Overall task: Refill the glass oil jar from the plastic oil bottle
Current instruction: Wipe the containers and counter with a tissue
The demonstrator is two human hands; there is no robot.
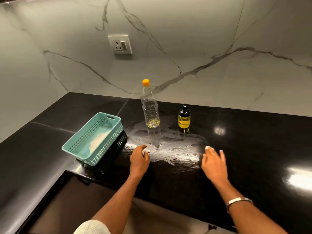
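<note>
The left hand [139,157] is resting loosely curled on the smeared black stone counter [253,149], holding nothing; the right hand [214,163] is hovering, fingers spread. Beyond them, the capped clear plastic oil bottle [150,108], nearly empty, and the black-topped glass oil jar [184,120], mostly full, are standing apart, suggesting the refill is done. No writing is showing.

- Dim, warm indoor light; marble wall [185,39] evenly lit and grey.
- Hard glare on black countertop [253,149] at 3 to 4 o'clock, smaller hotspot near centre-right.
- Right hand [213,163] motion-blurred.
- Wide-angle bowing at edges; corners soft.
</note>
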